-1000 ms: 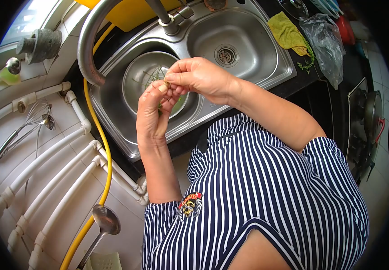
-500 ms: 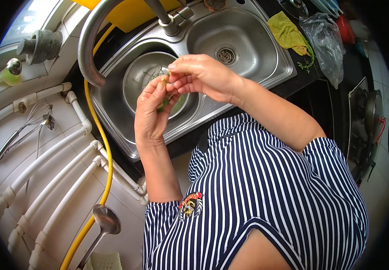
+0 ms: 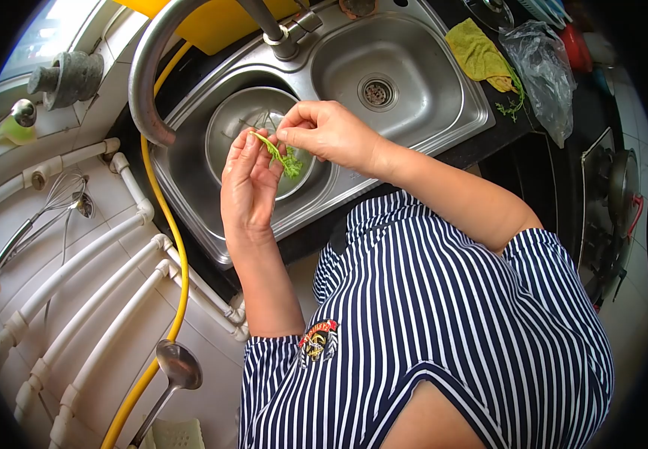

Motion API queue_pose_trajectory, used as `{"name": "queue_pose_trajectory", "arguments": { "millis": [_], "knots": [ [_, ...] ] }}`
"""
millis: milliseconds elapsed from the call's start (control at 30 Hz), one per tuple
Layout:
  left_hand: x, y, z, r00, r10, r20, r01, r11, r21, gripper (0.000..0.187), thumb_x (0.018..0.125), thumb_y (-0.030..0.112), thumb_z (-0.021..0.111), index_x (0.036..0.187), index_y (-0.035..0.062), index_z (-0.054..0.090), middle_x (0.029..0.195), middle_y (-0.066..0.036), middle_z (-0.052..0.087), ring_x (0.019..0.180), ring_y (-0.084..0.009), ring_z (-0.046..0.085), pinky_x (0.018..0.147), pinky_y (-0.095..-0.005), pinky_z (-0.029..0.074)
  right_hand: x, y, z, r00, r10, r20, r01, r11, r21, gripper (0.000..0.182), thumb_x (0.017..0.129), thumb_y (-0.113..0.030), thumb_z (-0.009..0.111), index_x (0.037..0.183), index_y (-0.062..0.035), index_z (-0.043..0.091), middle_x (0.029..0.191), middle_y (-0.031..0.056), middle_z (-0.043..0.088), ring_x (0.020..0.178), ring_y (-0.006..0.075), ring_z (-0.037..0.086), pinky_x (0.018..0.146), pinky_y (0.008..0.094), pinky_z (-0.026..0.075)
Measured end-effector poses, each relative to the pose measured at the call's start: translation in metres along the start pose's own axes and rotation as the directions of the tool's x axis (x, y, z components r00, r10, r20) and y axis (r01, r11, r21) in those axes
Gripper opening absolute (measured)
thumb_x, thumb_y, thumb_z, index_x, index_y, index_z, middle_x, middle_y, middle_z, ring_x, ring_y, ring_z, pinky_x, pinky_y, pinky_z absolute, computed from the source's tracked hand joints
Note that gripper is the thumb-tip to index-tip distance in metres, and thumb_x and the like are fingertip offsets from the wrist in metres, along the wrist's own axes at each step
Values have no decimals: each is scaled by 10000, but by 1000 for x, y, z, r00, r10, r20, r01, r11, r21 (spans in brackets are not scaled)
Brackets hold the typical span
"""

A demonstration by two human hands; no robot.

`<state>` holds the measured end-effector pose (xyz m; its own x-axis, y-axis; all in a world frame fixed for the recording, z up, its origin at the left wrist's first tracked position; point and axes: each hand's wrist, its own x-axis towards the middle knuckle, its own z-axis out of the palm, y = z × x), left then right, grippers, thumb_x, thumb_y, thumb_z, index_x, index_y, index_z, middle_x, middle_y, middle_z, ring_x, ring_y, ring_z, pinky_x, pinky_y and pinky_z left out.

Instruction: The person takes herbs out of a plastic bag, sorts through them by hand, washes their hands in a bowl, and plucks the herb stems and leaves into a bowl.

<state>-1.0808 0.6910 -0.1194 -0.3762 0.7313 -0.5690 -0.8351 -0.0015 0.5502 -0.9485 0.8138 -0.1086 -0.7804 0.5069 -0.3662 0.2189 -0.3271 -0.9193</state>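
A leafy green herb sprig (image 3: pixel 289 162) lies across the fingers of my left hand (image 3: pixel 249 179), its pale stem pinched near the thumb and its leaves spilling to the right. Close by on the right, my right hand (image 3: pixel 335 138) has thumb and forefinger pressed together at the sprig's upper side; what sits between those fingertips is hidden. Both hands are above a round metal bowl (image 3: pixel 223 123) in the left sink basin (image 3: pixel 181 191). Thin stems lie in the bowl, partly covered by the hands.
The curved faucet (image 3: pixel 144 82) arches over the left side. The right basin (image 3: pixel 421 97) has a drain. A yellow-green cloth (image 3: pixel 477 49), more green sprigs (image 3: pixel 515 105) and a plastic bag (image 3: pixel 541 75) lie right of the sink. A yellow hose (image 3: pixel 166 202) runs down the left.
My hands have drawn slightly apart, the right one lower and the left fingers straighter. The sprig, mostly hidden before, now shows across my left fingers.
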Motion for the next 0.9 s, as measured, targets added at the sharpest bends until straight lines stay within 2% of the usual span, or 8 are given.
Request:
{"name": "queue_pose_trajectory", "arguments": {
  "millis": [167,233,300,433,600,800,900],
  "knots": [
    [1,-2,-4,1000,7,14,-7,999,54,189,928,116,650,1099,59,592,988,-41,653,895,-135,624,807,-282,512,1,1,1,1000,10,10,-10,1000,-16,258,915,-270,669,969,-18,659,800,-12,616,633,36,495,526,204,405],
    [-1,-4,0,994,108,-7,-105,978,180,180,926,97,651,1090,44,600,977,-47,645,931,-138,625,801,-255,507,1,1,0,1000,14,11,-14,1000,-20,270,908,-283,682,960,-19,661,793,-14,612,628,38,490,523,206,399],
    [-2,-5,7,987,156,-29,-144,959,246,189,917,82,659,1092,40,599,978,-48,643,920,-132,624,799,-246,504,1,3,-1,999,40,30,-37,996,-80,276,899,-291,693,941,-20,664,765,-16,603,612,42,481,514,210,390],
    [-5,-6,15,963,269,-35,-232,882,411,216,899,50,670,1106,15,618,996,-56,647,907,-122,624,803,-234,503,1,4,-1,994,93,61,-88,993,-80,264,899,-281,688,922,-20,662,737,-19,591,597,43,476,511,212,389],
    [-8,-5,16,972,236,-11,-209,879,429,206,895,42,669,1094,-11,657,981,-64,672,872,-118,636,787,-238,516,0,4,-2,993,114,19,-112,991,-76,209,867,-225,657,864,-17,642,697,-23,566,576,43,471,495,216,383],
    [-7,-4,9,974,226,33,-214,855,472,179,895,30,657,1066,-19,668,959,-70,685,840,-126,643,776,-245,523,0,5,-3,990,133,39,-128,985,-116,192,839,-215,641,833,-23,635,685,-20,563,587,47,490,504,222,398],
    [-5,-1,7,963,264,58,-252,801,543,179,864,-1,653,1041,-11,669,977,-75,682,878,-128,625,802,-248,503,4,14,-5,995,44,91,-26,983,-182,183,827,-209,655,827,-26,641,711,-12,593,635,62,530,561,236,441]
  ]
}}
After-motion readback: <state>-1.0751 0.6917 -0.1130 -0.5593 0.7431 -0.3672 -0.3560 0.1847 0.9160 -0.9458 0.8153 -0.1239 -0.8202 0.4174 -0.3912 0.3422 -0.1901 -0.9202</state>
